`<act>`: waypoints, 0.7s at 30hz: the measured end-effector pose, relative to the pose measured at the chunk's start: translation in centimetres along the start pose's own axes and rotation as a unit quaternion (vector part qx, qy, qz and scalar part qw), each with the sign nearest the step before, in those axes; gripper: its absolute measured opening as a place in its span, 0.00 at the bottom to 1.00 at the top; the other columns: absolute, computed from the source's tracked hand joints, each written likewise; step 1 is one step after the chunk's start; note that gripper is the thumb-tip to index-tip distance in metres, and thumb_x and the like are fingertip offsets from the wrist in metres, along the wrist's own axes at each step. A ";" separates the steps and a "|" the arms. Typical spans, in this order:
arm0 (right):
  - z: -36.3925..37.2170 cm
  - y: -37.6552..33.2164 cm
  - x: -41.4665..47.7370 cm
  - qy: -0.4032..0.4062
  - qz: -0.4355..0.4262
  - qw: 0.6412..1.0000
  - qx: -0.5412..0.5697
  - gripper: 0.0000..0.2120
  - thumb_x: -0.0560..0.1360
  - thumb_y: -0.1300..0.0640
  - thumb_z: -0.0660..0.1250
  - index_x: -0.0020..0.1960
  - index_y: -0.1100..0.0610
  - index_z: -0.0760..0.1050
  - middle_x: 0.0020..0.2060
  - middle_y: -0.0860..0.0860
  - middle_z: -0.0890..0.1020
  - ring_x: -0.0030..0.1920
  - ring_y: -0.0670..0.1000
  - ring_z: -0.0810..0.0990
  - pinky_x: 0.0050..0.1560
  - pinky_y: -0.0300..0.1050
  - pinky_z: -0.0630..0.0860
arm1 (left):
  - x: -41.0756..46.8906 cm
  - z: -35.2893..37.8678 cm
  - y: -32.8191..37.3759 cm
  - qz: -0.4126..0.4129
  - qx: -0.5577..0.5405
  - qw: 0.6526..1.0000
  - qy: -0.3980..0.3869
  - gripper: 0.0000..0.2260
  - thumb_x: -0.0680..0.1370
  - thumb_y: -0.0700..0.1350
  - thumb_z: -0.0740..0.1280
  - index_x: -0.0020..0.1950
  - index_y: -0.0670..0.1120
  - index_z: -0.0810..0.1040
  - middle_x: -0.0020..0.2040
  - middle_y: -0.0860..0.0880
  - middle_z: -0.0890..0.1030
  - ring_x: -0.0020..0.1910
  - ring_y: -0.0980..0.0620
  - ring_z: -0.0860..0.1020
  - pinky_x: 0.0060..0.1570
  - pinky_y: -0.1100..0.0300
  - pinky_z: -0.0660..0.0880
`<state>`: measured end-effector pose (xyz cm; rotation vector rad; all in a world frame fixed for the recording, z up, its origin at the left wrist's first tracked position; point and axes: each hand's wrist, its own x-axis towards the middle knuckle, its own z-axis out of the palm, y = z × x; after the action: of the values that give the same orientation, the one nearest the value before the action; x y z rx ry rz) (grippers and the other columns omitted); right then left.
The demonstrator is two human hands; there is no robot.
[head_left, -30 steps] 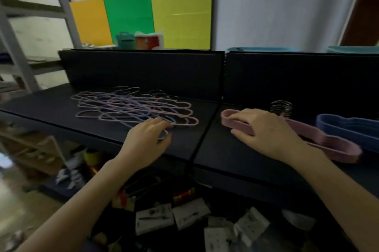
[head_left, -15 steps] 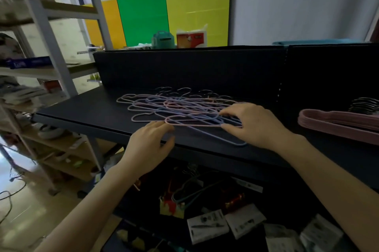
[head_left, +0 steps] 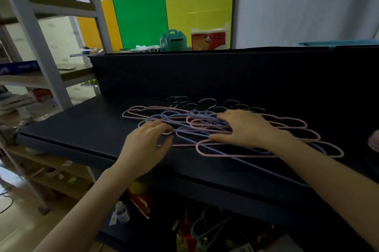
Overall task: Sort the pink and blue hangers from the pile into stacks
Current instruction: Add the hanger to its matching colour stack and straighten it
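A tangled pile of thin pink and blue hangers (head_left: 287, 126) lies on the black table (head_left: 86, 130), their metal hooks pointing at the back panel. My right hand (head_left: 244, 128) lies flat on the middle of the pile, fingers spread and pressing on the hangers. At the pile's near left end, my left hand (head_left: 146, 143) has its fingers curled over the end of a pink hanger (head_left: 184, 145), thumb below it. The edge of a pink stack (head_left: 374, 142) shows at the far right border. No blue stack is in view.
A black back panel (head_left: 205, 75) walls the table's far side; a green box (head_left: 173, 40) and a tissue pack (head_left: 210, 39) stand behind it. A grey metal shelf (head_left: 39, 32) rises at left. Clutter and teal hangers (head_left: 205, 229) lie under the table.
My right hand left the pink stack and moved left onto the pile. The view swung left with it. My left hand stayed at the pile's near left end.
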<state>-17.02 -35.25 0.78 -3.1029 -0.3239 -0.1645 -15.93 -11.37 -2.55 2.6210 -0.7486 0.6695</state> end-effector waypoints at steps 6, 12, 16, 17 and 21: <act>0.1 -0.4 1.2 -0.025 0.013 1.000 0.000 0.38 0.67 0.28 0.60 0.69 0.51 0.66 0.64 0.48 0.73 0.60 0.50 0.73 0.59 0.47 0.73 | 2.6 0.9 -3.1 0.008 -0.033 0.999 0.011 0.11 0.76 0.45 0.65 0.58 0.48 0.77 0.53 0.52 0.79 0.50 0.56 0.75 0.44 0.66 0.69; -0.1 -0.5 0.9 0.045 0.020 0.999 -0.004 0.36 0.68 0.29 0.58 0.69 0.49 0.67 0.60 0.46 0.76 0.57 0.48 0.74 0.57 0.45 0.73 | 4.4 1.4 -5.5 0.015 -0.050 0.998 0.042 0.10 0.75 0.45 0.66 0.56 0.48 0.78 0.49 0.56 0.77 0.48 0.57 0.73 0.41 0.64 0.67; -0.7 -0.4 0.7 0.062 0.043 0.997 -0.035 0.37 0.69 0.30 0.58 0.73 0.48 0.62 0.68 0.44 0.69 0.66 0.46 0.69 0.62 0.45 0.70 | 5.8 1.2 -7.1 0.028 -0.070 0.995 0.058 0.11 0.76 0.46 0.65 0.57 0.47 0.78 0.46 0.58 0.74 0.47 0.56 0.73 0.45 0.63 0.66; -0.9 -0.4 0.5 0.060 0.047 0.996 -0.043 0.37 0.70 0.30 0.57 0.73 0.48 0.61 0.70 0.44 0.68 0.67 0.46 0.67 0.63 0.44 0.70 | 6.1 1.1 -7.5 0.031 -0.075 0.995 0.057 0.11 0.76 0.47 0.64 0.57 0.46 0.78 0.47 0.58 0.74 0.48 0.56 0.74 0.45 0.62 0.67; -1.6 -0.6 -0.4 0.061 0.074 0.994 -0.047 0.38 0.69 0.30 0.50 0.74 0.47 0.58 0.71 0.43 0.65 0.69 0.44 0.65 0.63 0.42 0.67 | 7.2 0.9 -8.9 0.045 -0.099 0.993 0.036 0.13 0.77 0.49 0.62 0.59 0.46 0.76 0.49 0.56 0.75 0.49 0.55 0.75 0.46 0.59 0.72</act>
<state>-17.73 -34.76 2.32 -3.1747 -0.0843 -0.3742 -5.21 -7.55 -1.17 2.3834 -0.8698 0.6748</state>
